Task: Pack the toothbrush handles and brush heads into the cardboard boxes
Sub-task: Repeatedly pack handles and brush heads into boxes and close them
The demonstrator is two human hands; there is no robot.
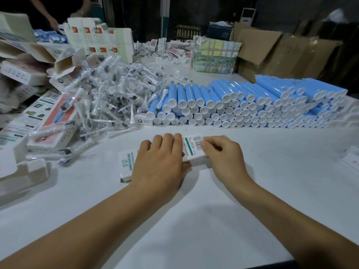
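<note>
A white cardboard box point(192, 148) with teal print and a barcode lies on its side on the white table, in the middle. My left hand point(159, 160) lies over its left half, fingers curled over the far edge. My right hand point(221, 152) grips its right end with curled fingers, thumb near the barcode. Behind the box lies a stack of blue toothbrush handles point(242, 105) with white caps facing me. A heap of bagged white brush heads point(114, 96) lies at the left.
Printed boxes point(52, 121), some open, lie piled at the far left. Upright boxes point(101, 39) stand at the back, where another person's arm point(50, 18) reaches. Brown cartons point(281, 53) and a checked box point(215, 53) stand back right. A small box point(351, 162) lies at the right edge.
</note>
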